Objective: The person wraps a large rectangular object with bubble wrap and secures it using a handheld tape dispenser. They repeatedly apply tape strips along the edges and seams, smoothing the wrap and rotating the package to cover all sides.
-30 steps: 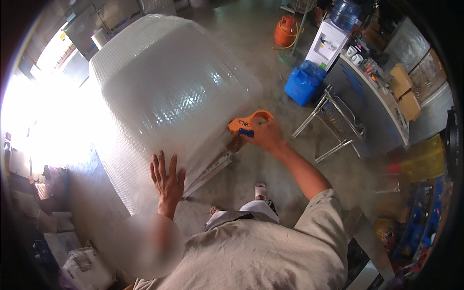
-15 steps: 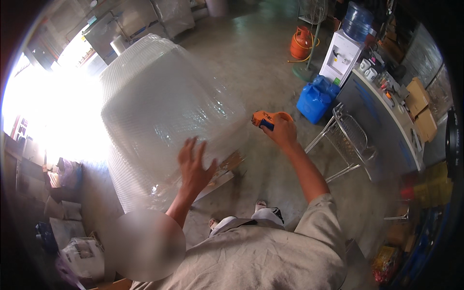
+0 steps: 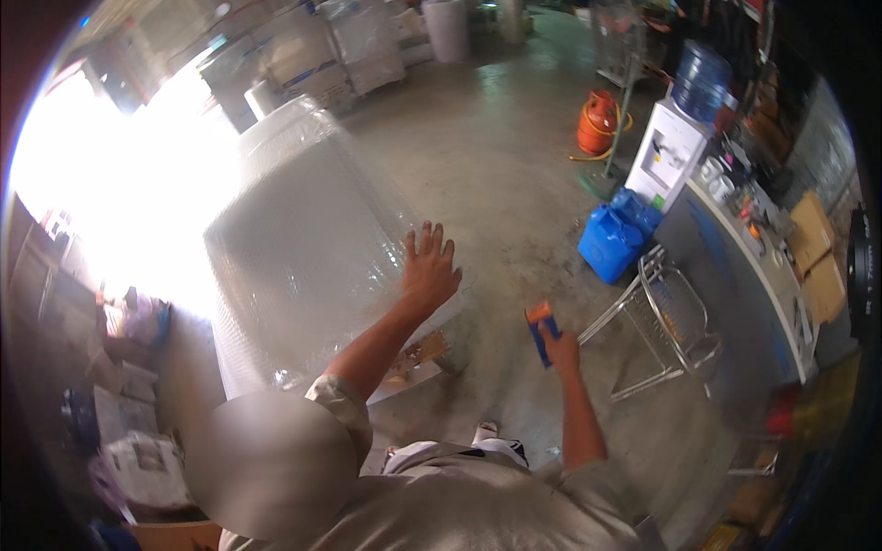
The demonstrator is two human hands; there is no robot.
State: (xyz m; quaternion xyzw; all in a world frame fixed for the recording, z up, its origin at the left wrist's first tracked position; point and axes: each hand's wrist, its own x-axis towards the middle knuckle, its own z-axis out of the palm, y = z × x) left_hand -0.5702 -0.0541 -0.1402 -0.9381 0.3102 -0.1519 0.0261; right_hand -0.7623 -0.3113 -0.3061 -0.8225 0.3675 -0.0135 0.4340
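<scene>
A large boxy load wrapped in clear bubble wrap [image 3: 303,230] stands to my left. My left hand [image 3: 430,272] is open, fingers spread, over the near right edge of its top. It appears to rest on the wrap, though contact is hard to be sure of. Lower down on my right, apart from the load, my right hand [image 3: 562,349] is closed around an orange-and-blue tape dispenser [image 3: 542,332]. Brown cardboard [image 3: 424,349] shows low at the load's near right corner.
A metal-framed chair [image 3: 666,321] stands right, beside a desk [image 3: 735,248]. Beyond are blue jerrycans [image 3: 611,243], a white water dispenser [image 3: 671,151] and an orange gas cylinder [image 3: 597,124]. More wrapped goods [image 3: 358,46] line the back. Cluttered boxes lie at left.
My left hand has moved forward and right to the load's right edge. My right hand has drawn back toward me, turning the tape dispenser. The view has shifted somewhat.
</scene>
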